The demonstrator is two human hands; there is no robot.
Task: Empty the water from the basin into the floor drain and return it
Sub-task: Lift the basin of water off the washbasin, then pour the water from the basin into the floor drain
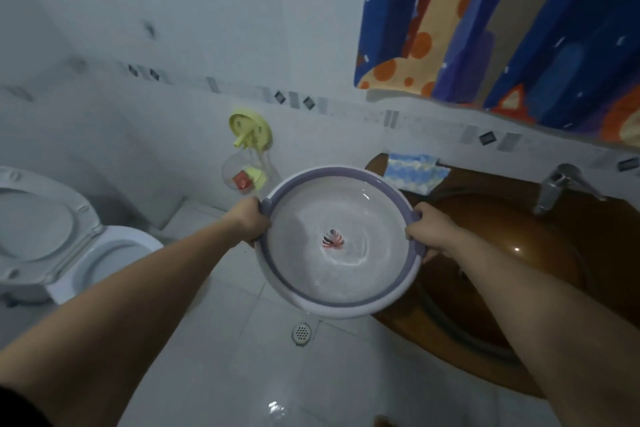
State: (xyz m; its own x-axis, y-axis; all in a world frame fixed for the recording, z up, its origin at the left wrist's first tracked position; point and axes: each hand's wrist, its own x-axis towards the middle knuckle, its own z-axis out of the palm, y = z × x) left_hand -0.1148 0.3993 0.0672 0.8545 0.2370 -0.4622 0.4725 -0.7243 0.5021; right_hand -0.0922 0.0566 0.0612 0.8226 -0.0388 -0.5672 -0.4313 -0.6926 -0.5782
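Note:
A round white basin (388, 302) with a purple band under its rim hangs in the air in the middle of the view, level. Rippling water lies in it over a small red and black mark at its centre. My left hand (247, 218) grips its left rim and my right hand (431, 230) grips its right rim. The round floor drain (302, 333) with a perforated metal cover sits in the white tiled floor just below the basin's near edge.
A white toilet (86, 253) with its lid up stands at the left. A brown sink counter (519, 246) with a chrome tap (557, 185) and a blue cloth (414, 172) fills the right. A yellow wall hook (250, 130) holds a clear container. A patterned towel (502, 24) hangs above.

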